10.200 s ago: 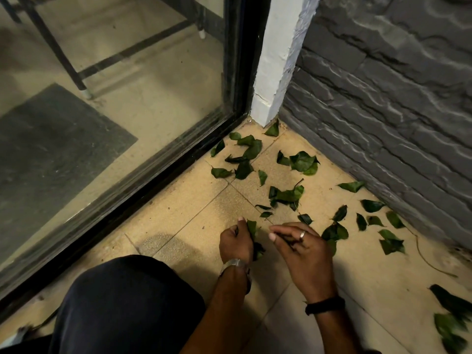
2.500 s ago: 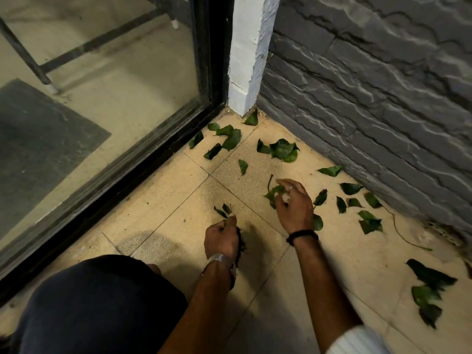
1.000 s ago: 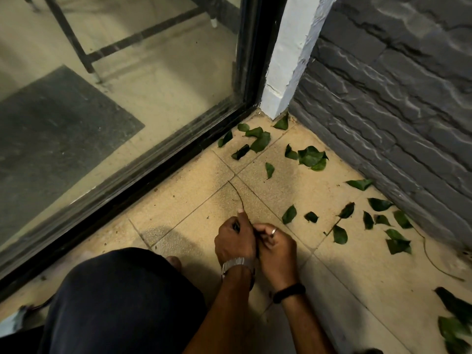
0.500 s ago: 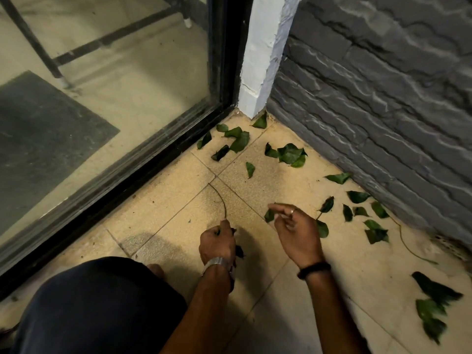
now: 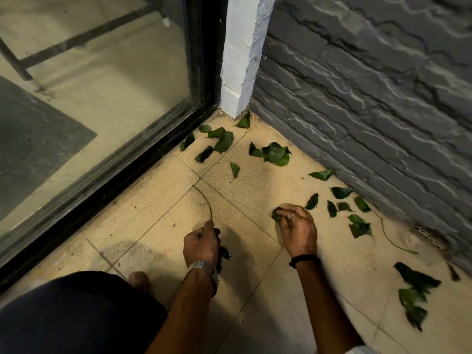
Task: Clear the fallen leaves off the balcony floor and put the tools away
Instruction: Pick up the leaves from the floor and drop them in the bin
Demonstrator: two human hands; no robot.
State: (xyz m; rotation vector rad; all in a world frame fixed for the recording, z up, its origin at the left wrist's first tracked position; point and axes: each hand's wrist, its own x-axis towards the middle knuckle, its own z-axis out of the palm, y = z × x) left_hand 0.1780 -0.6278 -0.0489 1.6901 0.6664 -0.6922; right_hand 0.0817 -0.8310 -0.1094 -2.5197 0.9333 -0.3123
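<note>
Tan tiled floor (image 5: 158,215), leaves (image 5: 274,152) scattered; both hands (image 5: 201,242) clutching gathered leaves.

A: What's worn on the left hand (image 5: 201,245)?
B: A silver metal watch (image 5: 202,266) at the wrist, arm bare.
A: And the right hand (image 5: 297,232)?
B: 1 thin ring (image 5: 292,215) on a finger, 1 black band (image 5: 305,259) round the wrist, a pale sleeve edge (image 5: 358,350) far up.
A: Legs?
B: Dark garment (image 5: 76,315) over the knee, 1 bare toe (image 5: 139,279) showing.
</note>
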